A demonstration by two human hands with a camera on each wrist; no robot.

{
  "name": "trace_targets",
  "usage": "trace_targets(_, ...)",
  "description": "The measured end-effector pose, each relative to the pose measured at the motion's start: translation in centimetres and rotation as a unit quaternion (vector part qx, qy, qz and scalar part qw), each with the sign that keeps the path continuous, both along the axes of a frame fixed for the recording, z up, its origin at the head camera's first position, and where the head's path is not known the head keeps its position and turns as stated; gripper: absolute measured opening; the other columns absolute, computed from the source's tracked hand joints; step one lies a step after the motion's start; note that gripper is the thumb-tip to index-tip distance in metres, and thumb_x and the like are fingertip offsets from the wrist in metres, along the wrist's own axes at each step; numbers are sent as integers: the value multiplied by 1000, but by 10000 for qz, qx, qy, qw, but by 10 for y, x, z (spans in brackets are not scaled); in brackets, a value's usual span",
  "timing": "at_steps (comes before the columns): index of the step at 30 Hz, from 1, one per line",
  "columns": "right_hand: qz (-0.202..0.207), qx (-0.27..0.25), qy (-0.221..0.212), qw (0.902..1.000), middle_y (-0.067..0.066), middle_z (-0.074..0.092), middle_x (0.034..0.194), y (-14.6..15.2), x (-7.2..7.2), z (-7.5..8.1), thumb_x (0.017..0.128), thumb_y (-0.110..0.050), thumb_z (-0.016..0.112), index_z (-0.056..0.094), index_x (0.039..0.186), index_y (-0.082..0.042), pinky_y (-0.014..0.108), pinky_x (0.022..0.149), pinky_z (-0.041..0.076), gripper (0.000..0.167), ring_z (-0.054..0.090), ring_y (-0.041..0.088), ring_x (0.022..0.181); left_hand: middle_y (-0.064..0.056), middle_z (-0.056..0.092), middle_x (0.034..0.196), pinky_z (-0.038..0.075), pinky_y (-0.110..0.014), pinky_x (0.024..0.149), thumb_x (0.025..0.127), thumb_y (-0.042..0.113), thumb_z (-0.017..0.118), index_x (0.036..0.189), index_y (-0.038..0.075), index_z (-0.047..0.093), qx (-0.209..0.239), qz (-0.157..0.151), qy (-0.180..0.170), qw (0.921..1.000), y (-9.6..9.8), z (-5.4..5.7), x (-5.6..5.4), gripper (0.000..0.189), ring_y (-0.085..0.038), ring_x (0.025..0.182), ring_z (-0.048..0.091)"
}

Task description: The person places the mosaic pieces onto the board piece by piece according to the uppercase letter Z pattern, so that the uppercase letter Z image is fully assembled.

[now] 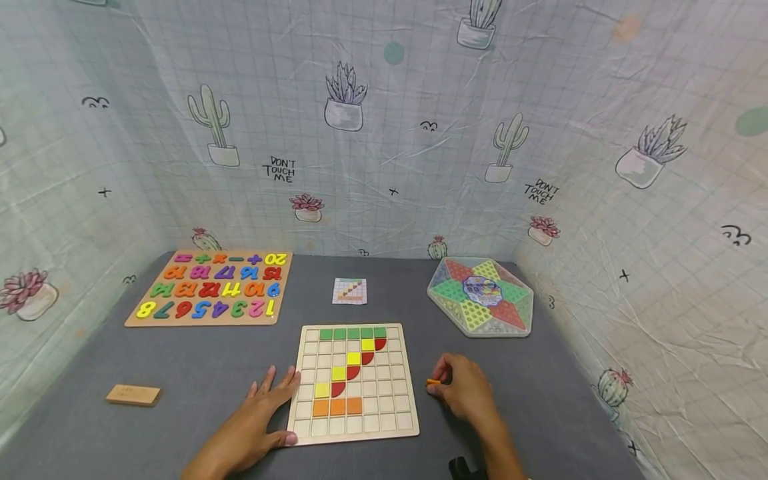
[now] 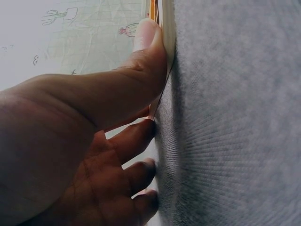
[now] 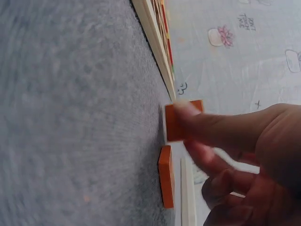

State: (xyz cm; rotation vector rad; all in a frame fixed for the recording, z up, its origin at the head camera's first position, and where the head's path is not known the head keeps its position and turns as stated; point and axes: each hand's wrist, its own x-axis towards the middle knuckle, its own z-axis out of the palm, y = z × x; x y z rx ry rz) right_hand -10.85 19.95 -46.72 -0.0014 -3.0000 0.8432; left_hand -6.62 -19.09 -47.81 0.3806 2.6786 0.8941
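Note:
A wooden grid board (image 1: 390, 422) lies on the dark grey table. It bears a row of green square tiles (image 1: 353, 333), a diagonal of yellow squares (image 1: 339, 373) with red quarter-round tiles (image 1: 353, 372) beside them, and three orange squares (image 1: 338, 407). My left hand (image 1: 252, 420), fingers spread, rests at the board's left side; its thumb (image 2: 148, 37) touches the edge. Right of the board, my right hand (image 1: 467, 390) pinches an orange square tile (image 3: 176, 125) between thumb and fingers. Another orange tile (image 3: 166, 179) lies on the table by that hand.
Behind the board lies a small pattern card (image 1: 350, 291). A number puzzle board (image 1: 207, 288) lies at the back left, a hexagonal game box (image 1: 482, 297) at the back right. A wooden block (image 1: 134, 395) sits at left; a dark object (image 1: 461, 468) shows near my right forearm.

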Motion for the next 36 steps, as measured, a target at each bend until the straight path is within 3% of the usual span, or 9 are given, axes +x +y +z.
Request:
trace_targets(4,339,-285,317,9985,-16,61,72,-6,0,0,77,-24,97,69,80,-29,26,61,41,29,53,4,68,-16,28,174,7,-78,125,78,34,91,163,7,42,-2,0,35,10000,0,-1,0,102,-52,163,7)
trace_targets(12,1354,-1000,588,9840,-13,62,78,-25,6,3,89,-14,86,80,98,-21,20,60,43,13,49,0,65,-14,28,175,7,-77,125,79,33,91,163,8,42,-76,65,13,9999,1,-2,-1,101,-51,163,7)
trace_targets(23,1487,-1299,132,9802,-11,70,74,-45,11,-2,87,-21,89,73,92,-20,20,53,40,17,50,1,58,-14,28,175,7,-78,125,78,33,92,163,8,42,-119,96,-51,9999,2,-2,-1,102,-51,163,6)
trace_targets(36,1342,-781,-139,9878,-11,56,67,-56,13,-5,84,-24,92,69,86,-20,21,55,39,24,48,3,59,-16,28,174,7,-78,125,78,34,92,163,7,42,-100,29,21,9999,1,-1,-1,102,-52,162,7)
